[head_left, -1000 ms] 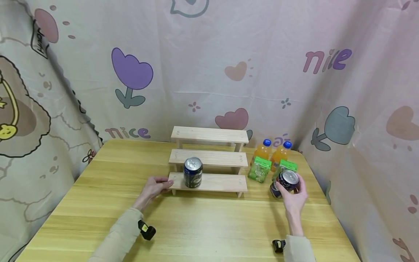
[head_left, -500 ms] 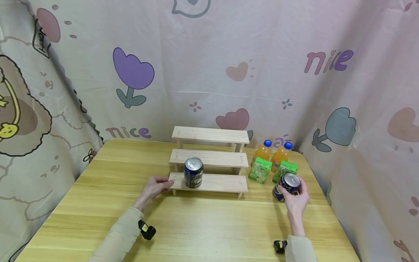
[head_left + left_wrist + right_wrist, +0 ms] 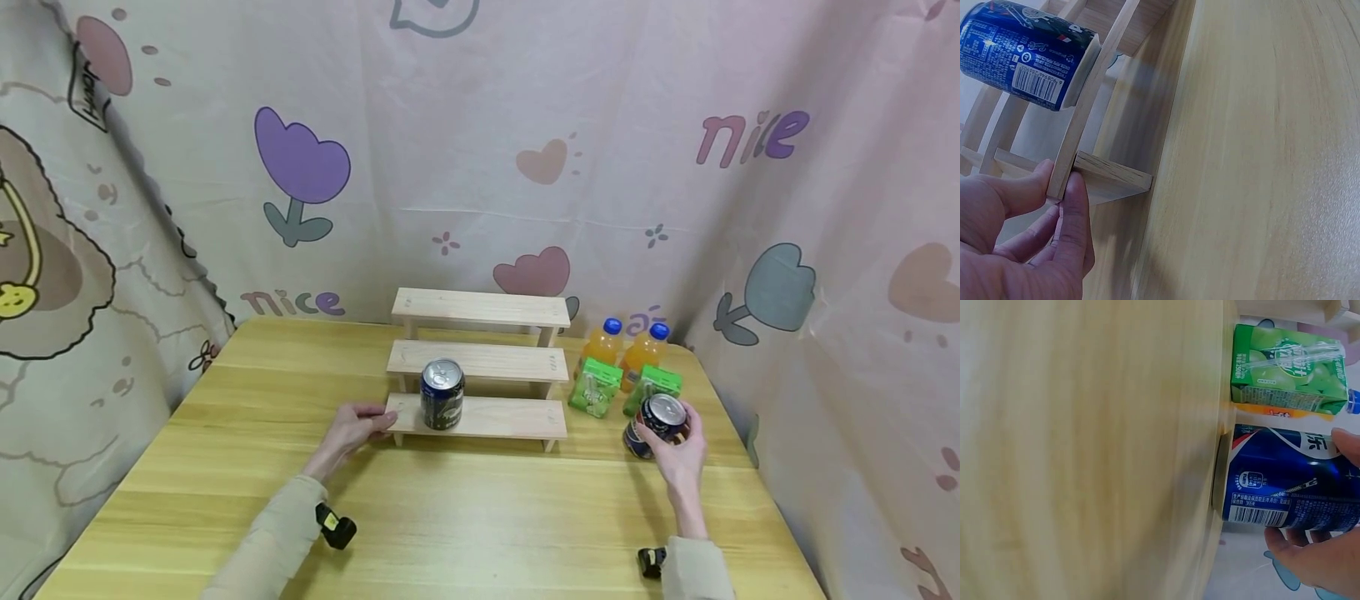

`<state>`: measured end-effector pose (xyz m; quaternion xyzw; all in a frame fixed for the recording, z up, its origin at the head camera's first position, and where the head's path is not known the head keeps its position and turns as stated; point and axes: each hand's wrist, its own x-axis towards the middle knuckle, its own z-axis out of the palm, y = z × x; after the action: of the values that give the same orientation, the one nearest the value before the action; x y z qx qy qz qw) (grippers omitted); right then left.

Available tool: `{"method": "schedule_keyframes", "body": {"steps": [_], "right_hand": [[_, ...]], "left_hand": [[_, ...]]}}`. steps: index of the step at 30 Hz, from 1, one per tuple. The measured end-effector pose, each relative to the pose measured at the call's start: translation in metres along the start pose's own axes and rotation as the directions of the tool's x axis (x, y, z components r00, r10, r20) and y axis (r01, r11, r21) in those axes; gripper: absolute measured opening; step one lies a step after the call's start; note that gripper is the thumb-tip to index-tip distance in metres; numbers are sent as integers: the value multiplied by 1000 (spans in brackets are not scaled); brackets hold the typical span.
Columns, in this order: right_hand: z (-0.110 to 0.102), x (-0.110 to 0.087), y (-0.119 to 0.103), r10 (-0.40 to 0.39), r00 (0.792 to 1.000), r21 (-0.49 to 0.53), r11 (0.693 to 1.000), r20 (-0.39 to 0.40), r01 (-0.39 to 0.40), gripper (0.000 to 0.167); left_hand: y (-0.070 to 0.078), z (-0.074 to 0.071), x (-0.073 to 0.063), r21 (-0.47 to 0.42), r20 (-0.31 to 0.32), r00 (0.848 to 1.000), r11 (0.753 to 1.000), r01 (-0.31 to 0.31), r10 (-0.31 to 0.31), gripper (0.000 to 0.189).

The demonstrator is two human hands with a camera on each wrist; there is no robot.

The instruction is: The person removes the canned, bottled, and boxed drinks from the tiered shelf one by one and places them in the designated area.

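Note:
A three-step wooden rack (image 3: 517, 417) stands mid-table. My left hand (image 3: 354, 431) pinches the left end of its lowest board, thumb above and fingers beneath, as the left wrist view shows. On that board, left of its middle, a dark blue soda can (image 3: 442, 395) stands upright. At the right, my right hand (image 3: 678, 454) grips a second dark blue soda can (image 3: 1291, 478) round its sides. In the right wrist view its base is at or very near the tabletop; contact is unclear. Just behind it is a green juice box (image 3: 654, 385), partly hidden by the can.
Another green juice box (image 3: 596, 387) stands right of the rack. Two orange juice bottles (image 3: 602, 343) with blue caps stand behind the boxes. A patterned curtain (image 3: 450, 167) hangs along the back and sides of the wooden table (image 3: 480, 517).
The right hand and its can have shifted slightly right, and the right forearm has swung a little right. The left hand stays on the board; the other can has not moved.

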<state>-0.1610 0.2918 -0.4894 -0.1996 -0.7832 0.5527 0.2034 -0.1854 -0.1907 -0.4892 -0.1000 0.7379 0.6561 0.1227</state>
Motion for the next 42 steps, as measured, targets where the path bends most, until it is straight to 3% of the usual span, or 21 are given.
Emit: {"method": "schedule_keyframes", "body": {"steps": [7, 14, 21, 27, 34, 42], "right_hand": [[-3, 1, -5, -54, 998, -39, 998, 38, 56, 82], [-3, -3, -21, -245, 969, -97, 964, 42, 248, 79], [8, -14, -48, -399, 911, -103, 907, 101, 409, 68], [38, -27, -69, -470, 836, -37, 866, 281, 499, 68], [75, -48, -89, -445, 755, 54, 875, 481, 481, 70], [106, -63, -106, -437, 688, 90, 873, 580, 479, 72]], "left_hand": [[0, 0, 0, -33, 12, 1000, 999, -13, 13, 46], [2, 1, 0, -17, 16, 1000, 1000, -7, 7, 50], [4, 1, 1, -32, 22, 1000, 999, -21, 22, 51], [4, 1, 1, -31, 15, 1000, 999, -25, 25, 50], [4, 0, -1, -21, 7, 1000, 1000, 0, 0, 52], [1, -1, 0, -20, 5, 1000, 1000, 5, -4, 54]]}}
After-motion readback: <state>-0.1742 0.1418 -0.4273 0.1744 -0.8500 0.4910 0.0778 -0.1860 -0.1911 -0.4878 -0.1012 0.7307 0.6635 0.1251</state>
